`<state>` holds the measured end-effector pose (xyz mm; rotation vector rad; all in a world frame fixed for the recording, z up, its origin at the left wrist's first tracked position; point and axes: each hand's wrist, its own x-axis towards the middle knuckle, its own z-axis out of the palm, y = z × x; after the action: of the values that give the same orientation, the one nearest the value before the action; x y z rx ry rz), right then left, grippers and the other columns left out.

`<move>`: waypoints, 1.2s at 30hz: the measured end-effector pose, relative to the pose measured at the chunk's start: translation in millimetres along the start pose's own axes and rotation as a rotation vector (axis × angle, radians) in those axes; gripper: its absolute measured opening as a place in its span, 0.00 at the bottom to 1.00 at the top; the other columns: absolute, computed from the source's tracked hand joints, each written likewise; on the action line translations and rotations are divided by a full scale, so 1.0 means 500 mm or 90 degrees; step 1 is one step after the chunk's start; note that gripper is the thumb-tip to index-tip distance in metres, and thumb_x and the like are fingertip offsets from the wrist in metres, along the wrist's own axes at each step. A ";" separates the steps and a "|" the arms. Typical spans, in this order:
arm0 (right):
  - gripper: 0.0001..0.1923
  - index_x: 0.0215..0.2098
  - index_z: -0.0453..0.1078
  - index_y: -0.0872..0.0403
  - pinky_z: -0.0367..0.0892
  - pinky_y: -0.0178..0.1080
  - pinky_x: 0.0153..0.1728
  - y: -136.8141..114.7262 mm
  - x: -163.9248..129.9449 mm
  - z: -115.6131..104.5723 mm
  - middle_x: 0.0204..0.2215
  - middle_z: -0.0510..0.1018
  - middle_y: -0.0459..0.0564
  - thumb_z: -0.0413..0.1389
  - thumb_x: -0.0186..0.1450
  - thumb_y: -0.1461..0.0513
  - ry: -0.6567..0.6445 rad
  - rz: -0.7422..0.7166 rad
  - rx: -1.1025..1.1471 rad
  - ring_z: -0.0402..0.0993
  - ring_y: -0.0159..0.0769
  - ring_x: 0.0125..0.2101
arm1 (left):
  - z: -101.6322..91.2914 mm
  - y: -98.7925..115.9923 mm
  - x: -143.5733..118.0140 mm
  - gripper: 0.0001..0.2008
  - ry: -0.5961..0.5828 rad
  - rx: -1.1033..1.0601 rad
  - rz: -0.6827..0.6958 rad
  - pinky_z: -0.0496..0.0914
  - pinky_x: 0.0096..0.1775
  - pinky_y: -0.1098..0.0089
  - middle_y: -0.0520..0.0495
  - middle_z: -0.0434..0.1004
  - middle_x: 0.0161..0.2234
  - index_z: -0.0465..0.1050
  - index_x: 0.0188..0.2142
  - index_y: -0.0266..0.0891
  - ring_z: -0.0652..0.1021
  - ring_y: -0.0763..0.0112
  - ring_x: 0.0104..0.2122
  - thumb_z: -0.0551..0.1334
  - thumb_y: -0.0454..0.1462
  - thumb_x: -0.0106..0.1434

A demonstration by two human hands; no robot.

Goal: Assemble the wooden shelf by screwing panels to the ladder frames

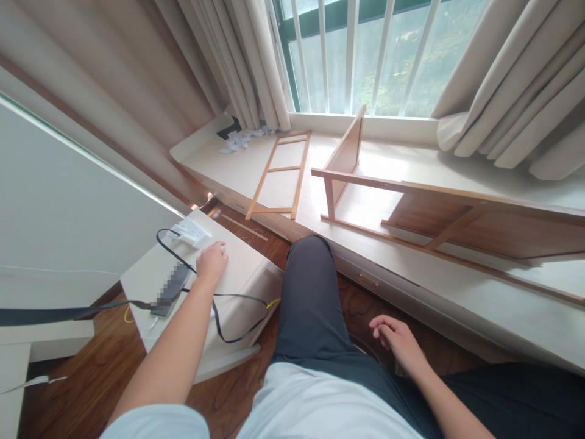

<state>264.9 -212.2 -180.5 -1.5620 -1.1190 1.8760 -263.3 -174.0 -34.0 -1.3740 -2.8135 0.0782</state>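
**Left hand on a small white piece at the low counter**

At the far left a black strap (68, 314) runs in from the edge toward a phone (170, 291) lying on the low white counter (247, 268). A black cable (219, 317) loops from the counter's back, past the phone and over its front edge. Just behind sits a white packet (192, 231). The left hand (211, 262) rests on the counter top, fingers curled together, their tips closed on a small white piece (223, 247); what that piece is cannot be made out. A bent knee in dark trousers (311, 286) rises in the middle. To its right the right hand (395, 338) hangs low over the wooden floor (91, 366), fingers loosely curled, holding nothing. Beyond, on the window ledge (237, 171), lie a flat wooden ladder frame (278, 177) and, further right, a partly built wooden furniture frame (439, 213) on its side.
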 end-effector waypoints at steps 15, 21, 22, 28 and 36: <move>0.20 0.31 0.75 0.57 0.52 0.34 0.24 0.013 0.009 -0.002 0.22 0.73 0.47 0.53 0.50 0.51 -0.001 -0.007 -0.007 0.59 0.28 0.20 | -0.002 -0.001 0.020 0.28 0.084 -0.214 0.015 0.69 0.60 0.55 0.40 0.78 0.44 0.74 0.61 0.36 0.76 0.56 0.48 0.56 0.33 0.61; 0.20 0.32 0.75 0.57 0.52 0.34 0.24 0.015 0.008 -0.001 0.23 0.73 0.47 0.52 0.50 0.51 -0.005 -0.004 -0.011 0.59 0.28 0.20 | -0.013 0.029 0.019 0.28 0.113 -0.459 -0.014 0.74 0.53 0.60 0.45 0.76 0.37 0.75 0.59 0.34 0.77 0.67 0.38 0.58 0.38 0.59; 0.21 0.32 0.75 0.57 0.51 0.34 0.24 0.016 0.009 0.000 0.23 0.73 0.47 0.52 0.50 0.51 -0.005 -0.005 -0.009 0.59 0.28 0.20 | -0.015 0.040 0.016 0.29 0.107 -0.503 -0.014 0.75 0.51 0.61 0.46 0.76 0.38 0.74 0.59 0.34 0.78 0.68 0.38 0.59 0.40 0.59; 0.21 0.32 0.75 0.58 0.51 0.34 0.24 0.018 0.012 -0.001 0.22 0.73 0.46 0.52 0.50 0.51 -0.004 -0.007 -0.004 0.59 0.28 0.20 | -0.039 0.156 -0.053 0.32 -0.061 -0.929 -0.013 0.77 0.48 0.65 0.48 0.77 0.37 0.75 0.57 0.34 0.79 0.75 0.36 0.71 0.43 0.54; 0.20 0.31 0.74 0.57 0.51 0.33 0.23 0.010 0.010 -0.006 0.23 0.74 0.46 0.51 0.50 0.52 0.018 -0.020 -0.001 0.60 0.28 0.20 | -0.027 0.361 -0.202 0.14 -0.423 -1.249 -0.163 0.78 0.41 0.73 0.48 0.79 0.31 0.78 0.43 0.32 0.80 0.77 0.32 0.69 0.28 0.56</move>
<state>267.0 -210.1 -187.5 -1.5584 -1.1266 1.8269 -58.8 -142.2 -27.9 -0.6756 -2.8722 -3.2971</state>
